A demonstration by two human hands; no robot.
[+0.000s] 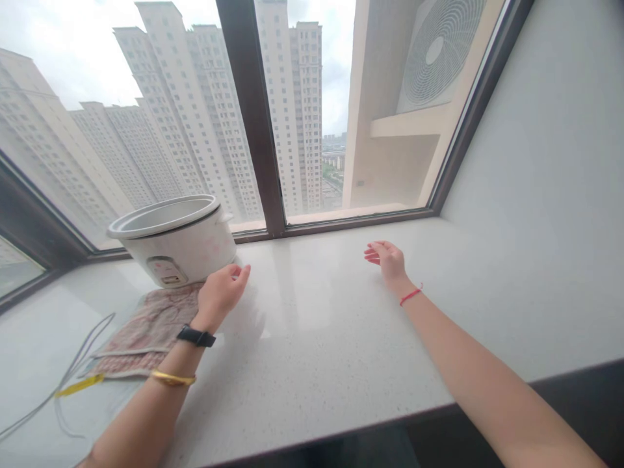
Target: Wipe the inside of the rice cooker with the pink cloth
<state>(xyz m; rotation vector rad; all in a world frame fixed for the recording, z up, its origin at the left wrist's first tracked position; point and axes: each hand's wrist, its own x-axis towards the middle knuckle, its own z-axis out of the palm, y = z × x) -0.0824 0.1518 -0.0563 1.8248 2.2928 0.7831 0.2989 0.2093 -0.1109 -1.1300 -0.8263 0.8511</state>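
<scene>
Cooker (180, 250) stands beside left hand (221, 292); right hand (387, 260) well apart.

I see rice cooker (181, 250): glossy white shell, looks plastic, smooth metal rim. Cloth mat (146, 331) under it: quilted, matt. Countertop (316, 351): polished speckled stone, reflective.

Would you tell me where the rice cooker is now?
In the head view the rice cooker sits left on the white counter by the window, behind the patterned cloth, just beyond the left hand.
</scene>
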